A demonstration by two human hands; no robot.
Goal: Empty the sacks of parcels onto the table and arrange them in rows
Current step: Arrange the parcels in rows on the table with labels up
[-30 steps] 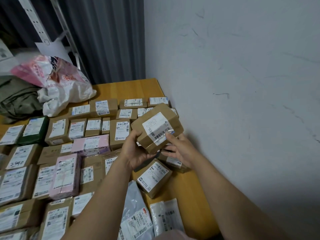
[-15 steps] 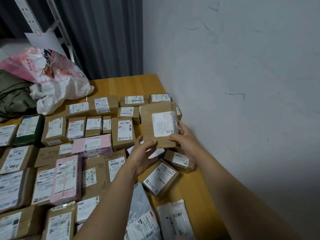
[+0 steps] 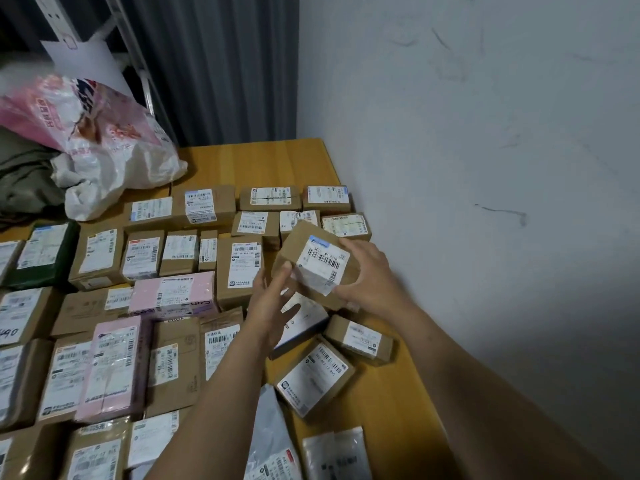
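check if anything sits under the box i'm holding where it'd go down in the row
Yes. The brown box, gripped by the right hand with the left hand touching it, hangs over a white flat parcel. A small box and a larger box lie askew just nearer.

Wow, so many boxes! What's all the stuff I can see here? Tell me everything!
Held box: one, brown, above the table.
Brown parcels: many, in rows across the table.
Pink parcels: two, among the rows, left of centre.
Green parcel: one, dark green, left edge.
Plastic mailers: at least two, grey-white, nearest edge.
Sack: one, pink and white, far left.
Table: one, yellow-brown wood, beside the white wall.
Right hand: one, grips the held box.
Left hand: one, touches the held box's left corner.
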